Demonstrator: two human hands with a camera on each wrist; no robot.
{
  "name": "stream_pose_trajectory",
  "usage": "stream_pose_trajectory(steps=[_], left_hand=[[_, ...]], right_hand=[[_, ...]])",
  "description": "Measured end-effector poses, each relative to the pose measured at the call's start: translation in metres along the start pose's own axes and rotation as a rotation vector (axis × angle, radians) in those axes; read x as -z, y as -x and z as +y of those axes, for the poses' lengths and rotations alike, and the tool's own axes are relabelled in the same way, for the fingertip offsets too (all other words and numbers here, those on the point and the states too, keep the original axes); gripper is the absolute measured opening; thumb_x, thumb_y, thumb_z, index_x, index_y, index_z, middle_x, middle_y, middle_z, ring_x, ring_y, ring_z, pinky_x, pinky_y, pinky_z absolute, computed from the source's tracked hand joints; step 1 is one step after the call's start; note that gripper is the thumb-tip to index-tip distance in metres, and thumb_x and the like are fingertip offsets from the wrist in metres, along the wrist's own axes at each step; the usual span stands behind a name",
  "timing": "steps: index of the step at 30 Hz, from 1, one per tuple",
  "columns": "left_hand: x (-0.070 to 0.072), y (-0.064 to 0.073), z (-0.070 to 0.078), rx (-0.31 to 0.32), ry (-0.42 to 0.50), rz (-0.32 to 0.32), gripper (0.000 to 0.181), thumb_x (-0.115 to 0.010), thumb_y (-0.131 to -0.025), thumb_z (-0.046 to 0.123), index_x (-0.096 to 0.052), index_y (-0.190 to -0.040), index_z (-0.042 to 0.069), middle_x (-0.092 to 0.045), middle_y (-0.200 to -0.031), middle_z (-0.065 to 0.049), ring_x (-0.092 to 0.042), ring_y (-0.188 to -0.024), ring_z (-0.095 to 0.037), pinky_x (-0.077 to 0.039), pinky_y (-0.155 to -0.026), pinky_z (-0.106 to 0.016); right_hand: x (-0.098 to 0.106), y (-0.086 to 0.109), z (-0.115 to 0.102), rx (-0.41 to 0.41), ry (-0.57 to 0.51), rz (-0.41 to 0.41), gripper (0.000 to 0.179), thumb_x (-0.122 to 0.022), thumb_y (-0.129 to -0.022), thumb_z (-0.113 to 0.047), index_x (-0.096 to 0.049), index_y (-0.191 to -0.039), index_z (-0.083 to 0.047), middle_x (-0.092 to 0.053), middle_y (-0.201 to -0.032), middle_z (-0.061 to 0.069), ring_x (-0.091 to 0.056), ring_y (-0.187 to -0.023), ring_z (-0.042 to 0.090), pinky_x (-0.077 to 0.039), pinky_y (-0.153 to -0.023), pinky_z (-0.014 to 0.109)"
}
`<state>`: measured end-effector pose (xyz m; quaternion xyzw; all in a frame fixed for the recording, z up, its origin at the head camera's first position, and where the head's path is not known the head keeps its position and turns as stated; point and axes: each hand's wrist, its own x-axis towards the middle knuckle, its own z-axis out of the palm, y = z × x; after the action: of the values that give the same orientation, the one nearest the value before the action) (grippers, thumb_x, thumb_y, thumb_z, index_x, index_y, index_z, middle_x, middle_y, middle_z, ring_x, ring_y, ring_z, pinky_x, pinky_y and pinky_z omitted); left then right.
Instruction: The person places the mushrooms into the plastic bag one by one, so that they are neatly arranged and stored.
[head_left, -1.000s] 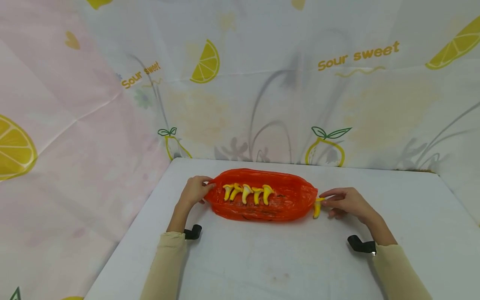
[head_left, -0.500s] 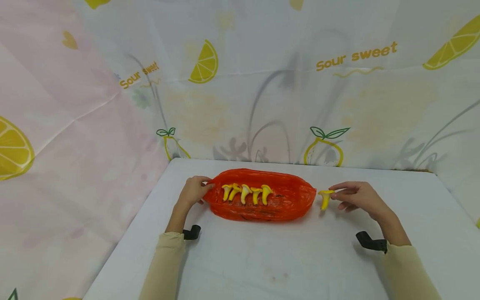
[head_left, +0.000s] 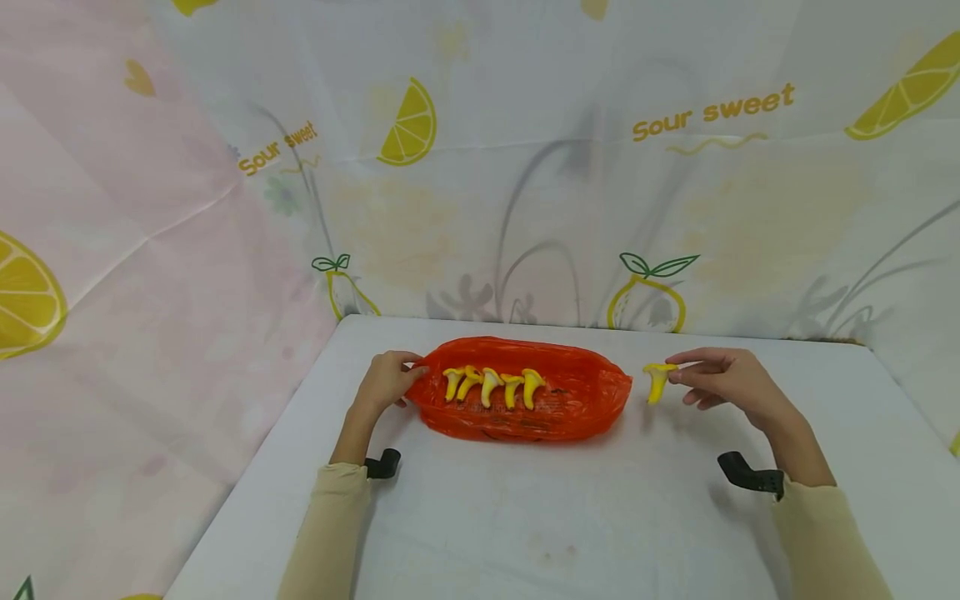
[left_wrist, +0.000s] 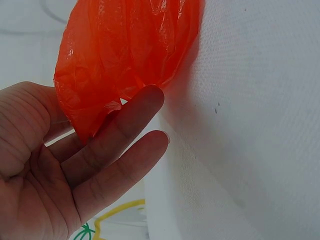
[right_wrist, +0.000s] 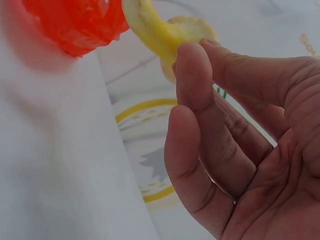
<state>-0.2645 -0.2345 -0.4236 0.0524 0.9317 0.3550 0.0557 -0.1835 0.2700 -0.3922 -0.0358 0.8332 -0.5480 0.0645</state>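
A red plastic bag [head_left: 570, 417] lies spread wide on the table, with several yellow trumpet-shaped mushrooms [head_left: 490, 387] in a row on it. At its left end my left hand [head_left: 386, 383] pinches the bag's edge; the left wrist view shows the red film [left_wrist: 115, 60] between thumb and fingers. My right hand [head_left: 723, 379] holds one more yellow mushroom [head_left: 657, 382] by its cap, stem down, above the table just right of the bag. In the right wrist view this mushroom [right_wrist: 155, 32] sits between thumb and fingertips, partly hidden by them.
The white table [head_left: 525, 517] stretches in front of the bag and to both sides. Behind it hangs a pale curtain [head_left: 465, 225] printed with lemons and lettering. A black wrist mount [head_left: 750, 477] sticks out from the right wrist, another black mount [head_left: 384, 464] from the left.
My right hand has lifted the mushroom from beside the bag's right end and drawn it to the right and up. My left hand stays at the bag's left end.
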Motion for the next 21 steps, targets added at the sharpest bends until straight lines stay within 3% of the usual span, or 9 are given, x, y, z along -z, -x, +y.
stream_pose_trajectory(steps=[11, 21], left_hand=[[0.000, 0.000, 0.000, -0.005, 0.010, 0.004, 0.034, -0.067, -0.095, 0.018, -0.066, -0.124, 0.000, -0.068, -0.107, -0.022, -0.065, -0.062, -0.019, -0.057, -0.049, -0.031], [0.001, 0.000, -0.001, 0.008, 0.010, -0.003, 0.036, -0.067, -0.095, 0.020, -0.066, -0.125, 0.001, -0.068, -0.109, -0.020, -0.065, -0.064, -0.019, -0.057, -0.051, -0.030]], right_hand=[[-0.011, -0.011, -0.021, 0.004, -0.009, -0.012, 0.050, -0.075, -0.089, -0.028, -0.062, -0.125, 0.005, -0.074, -0.093, 0.002, -0.071, -0.075, 0.032, -0.060, -0.066, 0.034], [-0.035, -0.031, -0.038, 0.013, -0.034, -0.050, 0.048, -0.075, -0.090, -0.026, -0.062, -0.125, 0.004, -0.071, -0.105, 0.020, -0.071, -0.074, 0.030, -0.060, -0.065, 0.035]])
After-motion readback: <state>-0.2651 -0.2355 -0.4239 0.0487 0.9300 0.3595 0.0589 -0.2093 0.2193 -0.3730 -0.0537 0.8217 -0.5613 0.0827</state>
